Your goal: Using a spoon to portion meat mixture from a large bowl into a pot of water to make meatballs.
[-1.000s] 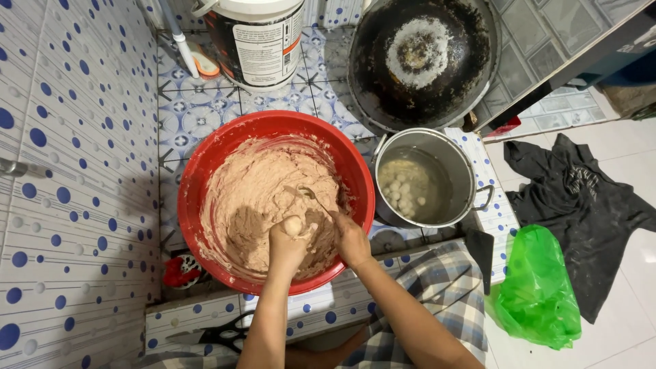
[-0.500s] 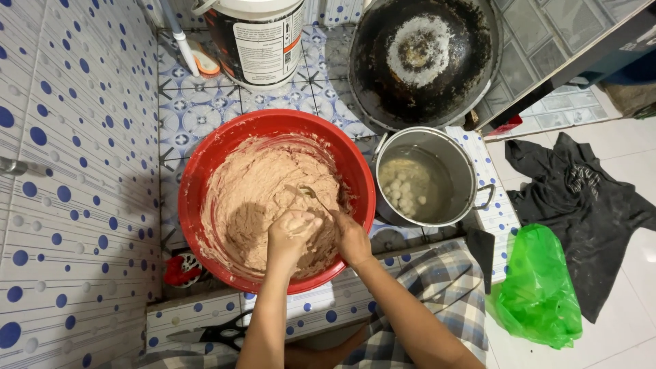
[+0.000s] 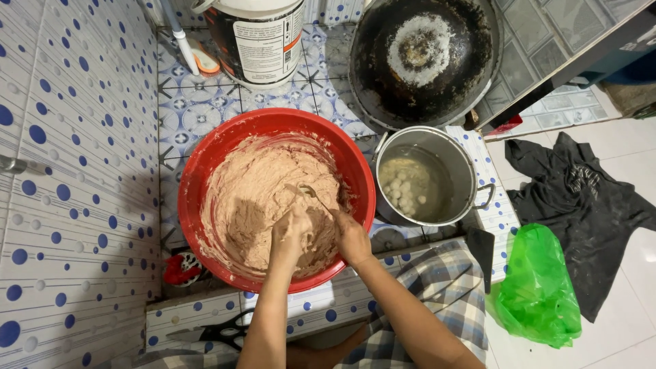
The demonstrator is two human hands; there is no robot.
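Head view: one camera looks straight down at a tiled floor corner where a person works with both hands inside a bowl.
Bowl: a round red plastic basin [image 3: 198, 205] sits at the centre of the frame, filled with pinkish-brown paste [image 3: 253, 198] smeared up its inner wall.
Left hand: the left hand [image 3: 292, 232] rests in the paste at about 5 o'clock inside the basin, fingers curled shut around a lump of the paste.
Right hand: the right hand [image 3: 352, 238] sits just beside the left hand, near the basin's rim at 4 o'clock, pinching the handle of a small metal spoon [image 3: 309, 194].
Spoon: its bowl points toward 11 o'clock from the right hand and lies over the paste, close above the left hand.
Pot: a round steel pot with side handles [image 3: 465, 171] stands at 3 o'clock of the basin, touching or almost touching its rim; pale round balls [image 3: 403, 191] float in cloudy water inside.
Wok: a large blackened round wok [image 3: 424, 89] lies at 1 o'clock of the basin, just behind the pot.
Bucket: a white plastic bucket with a label [image 3: 256, 37] stands at 12 o'clock of the basin.
Floor at right: a green plastic bag [image 3: 540, 287] lies at 4 o'clock of the pot, with a dark crumpled cloth [image 3: 581, 205] beside it.
Lap: checked fabric [image 3: 437, 294] covers the person's leg at 6 o'clock, under the right forearm.
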